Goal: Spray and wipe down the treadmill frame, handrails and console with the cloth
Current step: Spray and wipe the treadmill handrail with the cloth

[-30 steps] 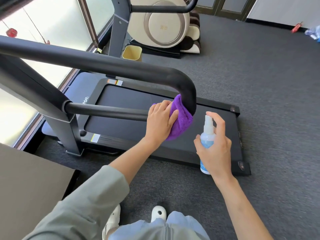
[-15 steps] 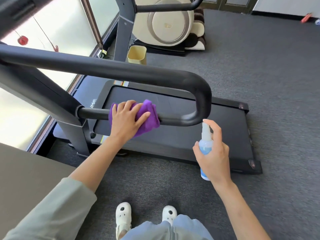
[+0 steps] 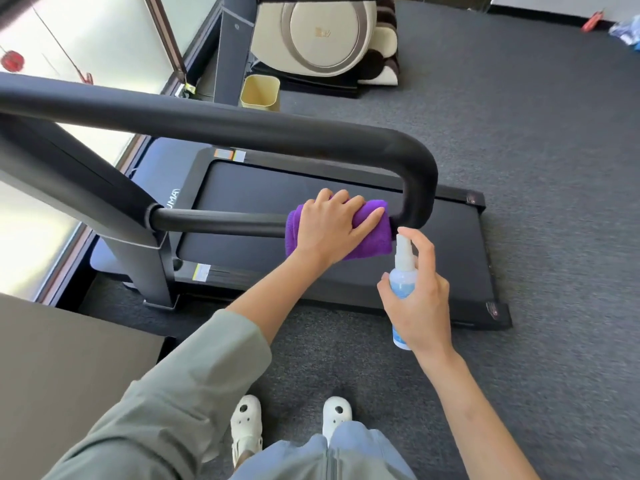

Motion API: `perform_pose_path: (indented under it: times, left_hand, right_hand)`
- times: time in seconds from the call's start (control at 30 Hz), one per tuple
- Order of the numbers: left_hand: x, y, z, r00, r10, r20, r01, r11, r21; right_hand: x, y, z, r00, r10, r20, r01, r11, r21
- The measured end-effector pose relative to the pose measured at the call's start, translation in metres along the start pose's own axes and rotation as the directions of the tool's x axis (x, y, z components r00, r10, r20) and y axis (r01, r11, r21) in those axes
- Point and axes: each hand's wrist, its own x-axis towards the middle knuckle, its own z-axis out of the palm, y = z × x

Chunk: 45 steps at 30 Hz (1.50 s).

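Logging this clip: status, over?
Left hand presses purple cloth on lower handrail. Right hand grips spray bottle. Nothing obstructing.

Cloth [image 3: 370, 237] purple. Handrail [image 3: 242, 131] matte black, deck [image 3: 433, 271] black. Bottle [image 3: 403, 289] pale blue, white nozzle. Carpet [image 3: 536, 150] dark grey. Bin [image 3: 260, 92] pale yellow. Clogs [image 3: 246, 422] white.
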Motion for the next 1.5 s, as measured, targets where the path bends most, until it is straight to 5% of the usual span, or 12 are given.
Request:
perform_pose_path:
  times: [0.5, 0.63, 0.9, 1.03, 1.27, 1.5]
  left_hand:
    - [-0.055, -0.224, -0.037, 0.987, -0.155, -0.039, 0.158, 0.984, 0.086]
    - [-0.048, -0.187, -0.027, 0.959, -0.272, -0.081, 0.277, 0.958, 0.072]
    - [-0.033, -0.068, -0.012, 0.994, -0.091, -0.066, 0.089, 0.995, -0.036]
    - [-0.039, -0.118, -0.017, 0.999, 0.024, -0.043, -0.023, 0.999, 0.026]
    - [-0.046, -0.209, -0.030, 0.993, -0.117, -0.006, 0.117, 0.992, 0.057]
    - [-0.037, -0.148, -0.018, 0.984, -0.157, -0.081, 0.164, 0.983, 0.084]
  right_hand:
    - [0.008, -0.037, 0.049, 1.000, -0.005, 0.018, 0.005, 1.000, -0.018]
    - [0.007, -0.044, 0.055, 1.000, 0.025, -0.016, -0.026, 0.999, -0.042]
    - [0.005, -0.058, 0.063, 0.999, -0.003, -0.043, -0.001, 0.997, -0.083]
    - [0.011, -0.066, 0.071, 0.999, -0.016, -0.050, 0.011, 0.996, -0.085]
    - [0.004, -0.067, 0.076, 0.996, 0.022, -0.084, -0.028, 0.998, -0.062]
    - [-0.014, -0.051, 0.064, 0.992, 0.069, -0.103, -0.075, 0.996, -0.052]
